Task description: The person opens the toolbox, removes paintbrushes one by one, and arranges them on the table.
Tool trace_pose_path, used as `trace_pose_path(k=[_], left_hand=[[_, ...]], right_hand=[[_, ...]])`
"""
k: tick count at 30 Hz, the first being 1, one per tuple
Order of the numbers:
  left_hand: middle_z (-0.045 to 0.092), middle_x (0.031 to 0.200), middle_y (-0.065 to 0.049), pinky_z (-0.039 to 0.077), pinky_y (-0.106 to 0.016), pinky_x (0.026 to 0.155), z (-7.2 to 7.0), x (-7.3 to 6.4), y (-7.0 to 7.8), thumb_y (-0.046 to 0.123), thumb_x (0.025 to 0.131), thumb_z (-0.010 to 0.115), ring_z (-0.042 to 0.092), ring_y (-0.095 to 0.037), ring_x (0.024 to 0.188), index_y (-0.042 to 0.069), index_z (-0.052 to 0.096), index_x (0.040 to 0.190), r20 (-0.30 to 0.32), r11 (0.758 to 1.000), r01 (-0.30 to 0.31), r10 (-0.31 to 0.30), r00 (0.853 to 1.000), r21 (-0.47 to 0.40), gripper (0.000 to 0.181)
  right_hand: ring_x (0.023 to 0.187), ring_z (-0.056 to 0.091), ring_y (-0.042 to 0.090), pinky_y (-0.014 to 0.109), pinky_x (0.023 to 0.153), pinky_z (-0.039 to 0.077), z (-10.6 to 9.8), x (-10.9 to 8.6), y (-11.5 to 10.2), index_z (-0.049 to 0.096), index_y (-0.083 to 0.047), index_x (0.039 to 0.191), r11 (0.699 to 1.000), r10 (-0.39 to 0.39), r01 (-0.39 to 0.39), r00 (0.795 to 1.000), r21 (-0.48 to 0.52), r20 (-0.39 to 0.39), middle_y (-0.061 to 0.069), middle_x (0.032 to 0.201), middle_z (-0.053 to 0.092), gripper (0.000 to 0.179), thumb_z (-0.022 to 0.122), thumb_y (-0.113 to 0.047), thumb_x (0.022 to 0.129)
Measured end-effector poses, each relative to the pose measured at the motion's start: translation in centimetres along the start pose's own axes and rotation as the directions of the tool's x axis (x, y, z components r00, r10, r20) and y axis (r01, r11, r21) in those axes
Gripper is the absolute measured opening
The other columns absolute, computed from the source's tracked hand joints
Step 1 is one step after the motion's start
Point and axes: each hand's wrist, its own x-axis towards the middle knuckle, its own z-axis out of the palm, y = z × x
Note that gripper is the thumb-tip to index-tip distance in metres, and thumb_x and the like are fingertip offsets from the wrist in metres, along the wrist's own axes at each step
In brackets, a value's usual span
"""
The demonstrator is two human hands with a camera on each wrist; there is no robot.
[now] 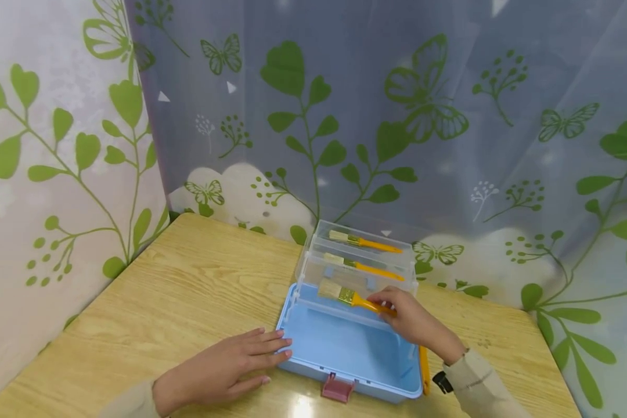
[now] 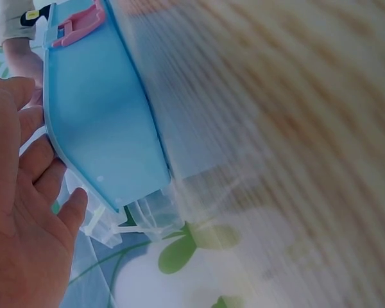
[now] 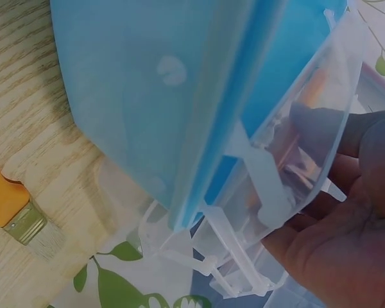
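Pinching the nearest flat paintbrush handle-end with our right hand, likely sparing the bristles; our left hand, fingers straight, probably braces the blue toolbox.

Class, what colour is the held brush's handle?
The handle is yellow-orange, best seen in the head view.
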Motion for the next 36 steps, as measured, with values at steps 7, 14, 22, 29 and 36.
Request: trace_pose_path(k=[7,14,22,29,36], left_hand=[[0.044,0.159,-0.005,0.045,-0.049,0.112,0.1,-0.1,0.1,0.031,0.109,0.050,0.043,-0.022,0.146,0.015,0.042,0.157,-0.004,1.000,0.004,-0.004,1.000,0.012,0.051],[0.045,0.158,-0.007,0.047,-0.049,0.110,-0.1,0.1,0.0,0.031,0.108,0.050,0.045,-0.023,0.145,0.013,0.044,0.155,-0.005,0.999,-0.014,0.014,1.000,0.032,0.051],[0.044,0.159,-0.006,0.047,-0.049,0.110,0.0,0.1,0.0,0.031,0.108,0.050,0.044,-0.023,0.146,0.014,0.044,0.156,0.003,1.000,-0.010,0.010,1.000,0.027,0.051],[0.043,0.160,-0.007,0.047,-0.049,0.110,0.0,0.1,0.0,0.030,0.108,0.050,0.043,-0.023,0.146,0.013,0.043,0.156,0.001,1.000,-0.010,0.010,1.000,0.024,0.051],[0.043,0.160,-0.007,0.047,-0.049,0.110,-0.1,0.1,0.0,0.030,0.109,0.049,0.043,-0.023,0.146,0.012,0.043,0.156,0.002,0.999,-0.019,0.019,1.000,0.036,0.051]], right_hand=[[0.091,0.058,0.014,0.031,0.076,0.055,0.0,0.0,-0.1,0.071,-0.004,0.125,1.000,-0.022,0.022,1.000,-0.015,-0.003,0.002,0.107,0.067,0.034,0.068,0.006,0.093],[0.092,0.059,0.014,0.032,0.080,0.056,0.3,-0.1,-0.1,0.072,-0.004,0.123,0.997,-0.053,0.051,0.998,-0.063,-0.032,-0.001,0.104,0.067,0.034,0.071,0.005,0.091],[0.087,0.056,0.011,0.029,0.075,0.053,0.5,-0.3,0.1,0.070,-0.003,0.126,0.994,-0.083,0.076,0.993,-0.083,-0.085,-0.002,0.102,0.066,0.037,0.072,0.005,0.090],[0.082,0.051,0.009,0.026,0.070,0.050,0.8,-0.7,0.1,0.069,-0.006,0.129,0.997,-0.051,0.043,0.990,-0.061,-0.132,-0.003,0.100,0.064,0.039,0.072,0.003,0.091],[0.085,0.053,0.008,0.026,0.072,0.052,0.6,-1.7,-0.1,0.069,-0.008,0.129,0.997,-0.078,0.072,0.981,-0.042,-0.175,-0.003,0.102,0.064,0.040,0.072,0.004,0.090]])
